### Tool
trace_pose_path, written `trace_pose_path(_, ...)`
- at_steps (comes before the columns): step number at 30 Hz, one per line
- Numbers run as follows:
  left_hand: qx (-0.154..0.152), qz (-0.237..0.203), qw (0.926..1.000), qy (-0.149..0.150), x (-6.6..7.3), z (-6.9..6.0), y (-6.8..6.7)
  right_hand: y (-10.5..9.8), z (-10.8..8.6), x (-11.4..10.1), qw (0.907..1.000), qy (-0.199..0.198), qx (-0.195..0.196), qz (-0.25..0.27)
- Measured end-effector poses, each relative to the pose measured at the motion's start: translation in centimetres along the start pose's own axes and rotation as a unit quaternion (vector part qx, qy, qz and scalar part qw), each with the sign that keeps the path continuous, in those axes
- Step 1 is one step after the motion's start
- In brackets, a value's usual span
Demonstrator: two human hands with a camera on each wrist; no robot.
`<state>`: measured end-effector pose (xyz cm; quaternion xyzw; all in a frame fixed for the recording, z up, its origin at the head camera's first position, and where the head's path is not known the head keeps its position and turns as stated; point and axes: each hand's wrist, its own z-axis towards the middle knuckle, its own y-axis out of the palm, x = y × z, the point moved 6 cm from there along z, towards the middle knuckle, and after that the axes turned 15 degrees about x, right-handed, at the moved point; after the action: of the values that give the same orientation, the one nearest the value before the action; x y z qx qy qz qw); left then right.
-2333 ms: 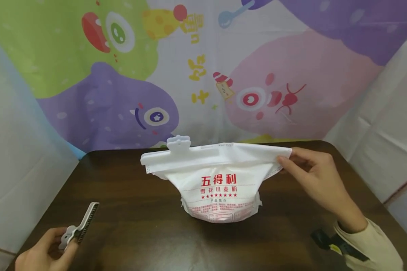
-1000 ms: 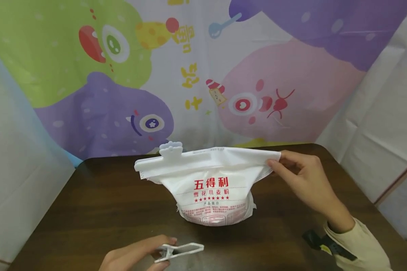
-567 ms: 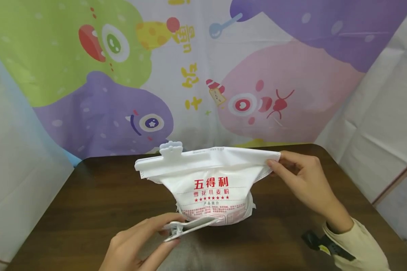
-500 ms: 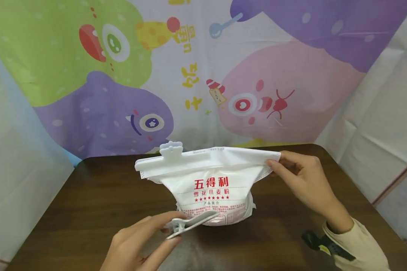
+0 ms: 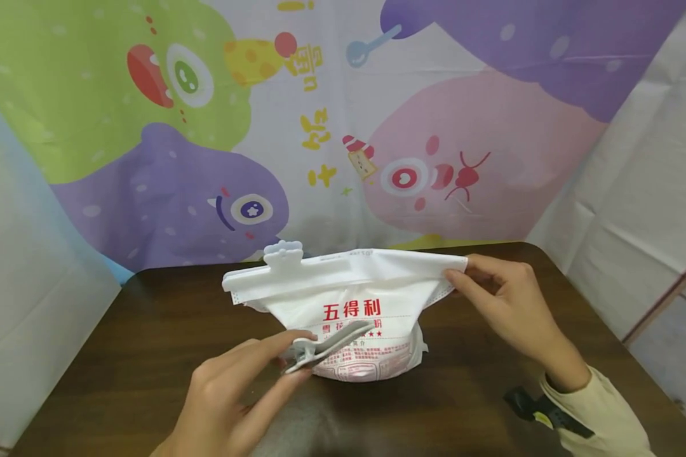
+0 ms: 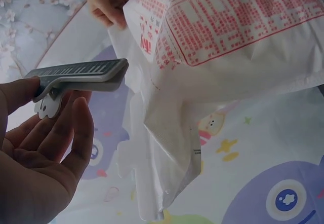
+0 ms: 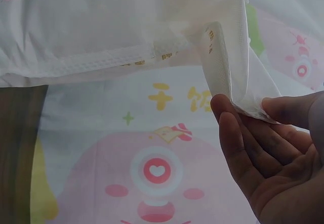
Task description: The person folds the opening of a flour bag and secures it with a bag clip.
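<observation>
A white flour bag (image 5: 371,365) with red print stands on the table, its top folded over. Clamped on the left part of that fold is a white bag clip (image 5: 282,259). At the fold's right end my right hand (image 5: 514,301) pinches the corner between thumb and fingers; the right wrist view shows the folded corner (image 7: 238,82) in this grip. My left hand (image 5: 228,387) pinches the handles of a second, grey-white bag clip (image 5: 343,339), its long bars spread apart, in front of the bag. Dark ridges line one bar (image 6: 81,71) in the left wrist view.
The dark brown table (image 5: 114,355) carries the bag. Behind it hangs a curtain (image 5: 331,209) with cartoon monsters, and pale cloth walls (image 5: 623,190) stand on both sides. A black strap device (image 5: 549,412) sits on the right sleeve.
My left hand has carried the second clip from the far lower left to the bag's front, turned it and raised it, its bars now spread. The right hand keeps its grip on the corner.
</observation>
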<state>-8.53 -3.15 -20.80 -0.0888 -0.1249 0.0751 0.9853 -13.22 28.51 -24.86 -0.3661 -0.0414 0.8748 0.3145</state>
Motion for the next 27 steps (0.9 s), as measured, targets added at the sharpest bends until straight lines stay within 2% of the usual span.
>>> trace_pose_path(5,0.0,0.024,0.9996,-0.013,-0.4,0.5,0.1,0.1,-0.1,0.1,1.0,-0.002,-0.002,-0.001)
trace_pose_path(11,-0.005,0.03,0.9991,-0.03,-0.7,1.8,0.6,0.1,-0.1,0.0,1.0,0.002,-0.002,-0.001)
trace_pose_path(20,-0.013,0.074,0.9965,-0.036,-1.8,3.4,1.8,0.1,-0.3,-0.1,0.9998,-0.001,-0.004,0.019)
trace_pose_path(27,-0.029,0.064,0.9968,-0.037,-2.4,5.0,3.2,-0.1,0.0,-0.3,0.9998,-0.012,0.001,0.014)
